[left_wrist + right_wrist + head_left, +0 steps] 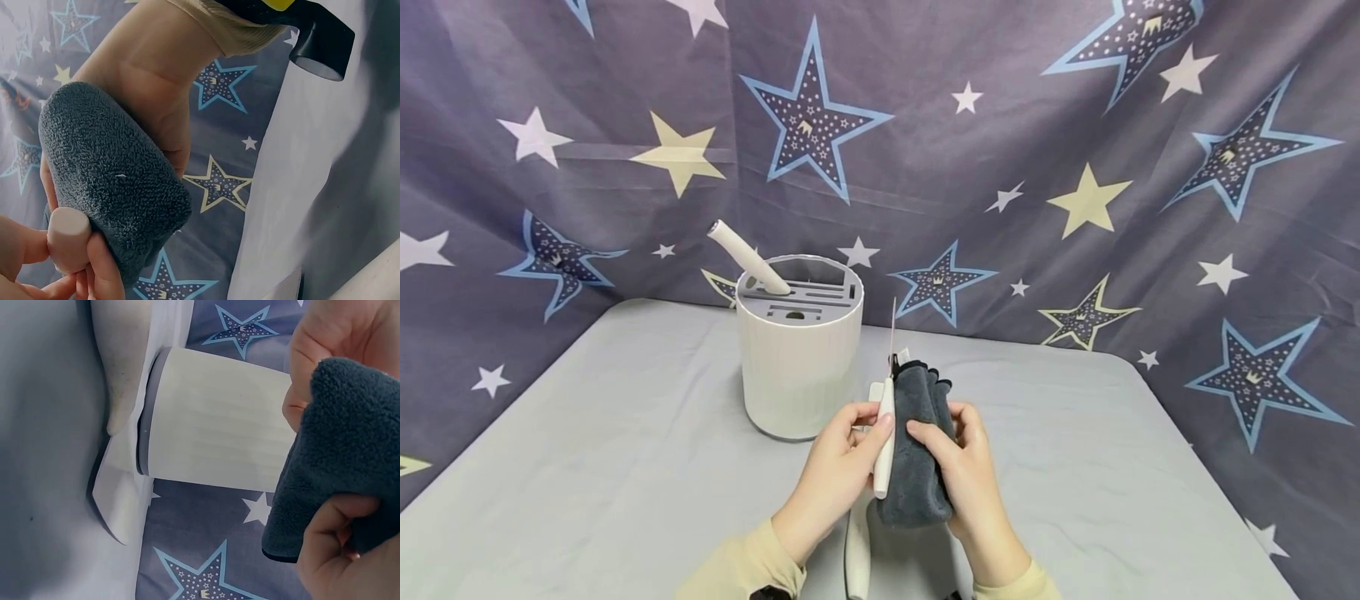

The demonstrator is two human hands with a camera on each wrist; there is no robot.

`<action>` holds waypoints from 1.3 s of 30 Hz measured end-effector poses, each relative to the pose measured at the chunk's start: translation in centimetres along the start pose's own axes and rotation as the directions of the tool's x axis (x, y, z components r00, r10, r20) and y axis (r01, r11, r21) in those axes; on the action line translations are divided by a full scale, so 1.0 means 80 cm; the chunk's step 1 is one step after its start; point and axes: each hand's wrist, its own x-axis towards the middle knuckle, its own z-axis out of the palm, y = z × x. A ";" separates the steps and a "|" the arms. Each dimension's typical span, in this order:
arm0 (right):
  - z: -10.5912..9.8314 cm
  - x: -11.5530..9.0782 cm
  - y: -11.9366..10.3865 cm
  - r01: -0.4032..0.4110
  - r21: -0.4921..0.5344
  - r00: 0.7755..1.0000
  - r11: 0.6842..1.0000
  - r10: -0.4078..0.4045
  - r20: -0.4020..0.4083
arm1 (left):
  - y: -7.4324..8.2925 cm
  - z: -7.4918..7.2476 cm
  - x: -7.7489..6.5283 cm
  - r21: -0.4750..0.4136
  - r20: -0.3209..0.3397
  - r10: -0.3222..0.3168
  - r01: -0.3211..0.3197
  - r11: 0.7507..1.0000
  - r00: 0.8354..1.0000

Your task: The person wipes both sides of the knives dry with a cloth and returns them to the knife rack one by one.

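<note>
In the head view my left hand pinches the white handle of a knife between thumb and fingers. Its thin blade points up and away, seen nearly edge-on. My right hand grips a folded dark grey towel right beside that handle, thumb across the front. The left wrist view shows the handle's rounded butt against the towel's lower edge. Under the hands, a second white-handled knife lies on the table; the right wrist view shows its broad pale blade.
A white round knife block with a slotted grey top stands behind the hands, to the left. One white handle leans out of it. The pale grey cloth-covered table ends at a star-patterned curtain.
</note>
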 end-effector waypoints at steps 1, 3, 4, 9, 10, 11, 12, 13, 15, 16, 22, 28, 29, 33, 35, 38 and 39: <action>0.000 0.000 0.000 0.002 -0.002 1.000 1.000 -0.002 0.000 | 0.000 0.000 0.001 0.003 -0.003 0.000 0.000 1.000 1.000; 0.000 -0.001 0.001 0.010 -0.011 1.000 1.000 -0.010 0.002 | 0.000 0.000 0.003 0.009 -0.009 -0.002 0.002 1.000 1.000; 0.001 -0.002 0.001 0.015 -0.016 1.000 1.000 -0.015 0.004 | 0.000 0.000 0.004 0.008 -0.010 -0.003 0.004 1.000 1.000; 0.002 -0.002 0.003 0.042 -0.035 0.999 0.999 -0.042 0.000 | 0.000 0.000 0.007 -0.011 -0.004 -0.014 0.014 1.000 1.000; 0.002 -0.002 0.003 0.045 -0.036 0.999 0.998 -0.045 -0.001 | 0.000 0.000 0.007 -0.013 -0.001 -0.015 0.015 1.000 1.000; 0.002 -0.001 0.003 0.049 -0.037 0.999 0.998 -0.049 -0.003 | 0.000 -0.001 0.007 -0.011 0.001 -0.015 0.015 1.000 1.000; 0.002 0.000 0.003 0.052 -0.039 0.999 0.998 -0.052 -0.004 | 0.000 -0.001 0.007 -0.009 0.003 -0.016 0.016 1.000 1.000; 0.002 0.001 0.002 0.054 -0.042 0.998 0.998 -0.055 -0.007 | 0.000 -0.001 0.006 -0.006 0.006 -0.018 0.018 1.000 1.000; 0.001 0.002 0.002 0.058 -0.043 0.998 0.997 -0.059 -0.014 | 0.000 -0.002 0.006 0.004 0.022 -0.024 0.024 1.000 0.999; 0.001 0.004 0.002 0.059 -0.044 0.998 0.997 -0.060 -0.020 | 0.000 -0.002 0.006 0.003 0.035 -0.030 0.029 1.000 0.999; -0.004 0.012 0.000 0.069 -0.036 0.996 0.997 -0.072 -0.060 | 0.001 -0.001 0.005 -0.020 0.103 -0.059 0.061 0.998 0.993; -0.008 0.021 -0.001 0.073 -0.010 0.993 0.997 -0.074 -0.093 | 0.000 0.000 0.000 -0.028 0.137 -0.048 0.052 0.998 0.989; -0.009 0.022 -0.002 0.073 -0.007 0.993 0.997 -0.073 -0.096 | 0.000 0.000 0.000 -0.032 0.140 -0.047 0.052 0.998 0.989; -0.011 0.025 -0.003 0.069 0.002 0.993 0.998 -0.068 -0.100 | 0.000 0.002 -0.003 -0.047 0.146 -0.051 0.059 0.997 0.988; -0.012 0.026 -0.003 0.067 0.011 0.993 0.998 -0.066 -0.099 | 0.000 0.003 -0.004 -0.049 0.146 -0.055 0.063 0.997 0.988; -0.014 0.028 -0.004 0.066 0.035 0.993 0.997 -0.062 -0.101 | -0.001 0.003 -0.005 -0.068 0.152 -0.058 0.069 0.995 0.987; -0.015 0.029 -0.004 0.065 0.044 0.993 0.997 -0.060 -0.102 | -0.002 0.003 -0.005 -0.078 0.154 -0.061 0.073 0.994 0.986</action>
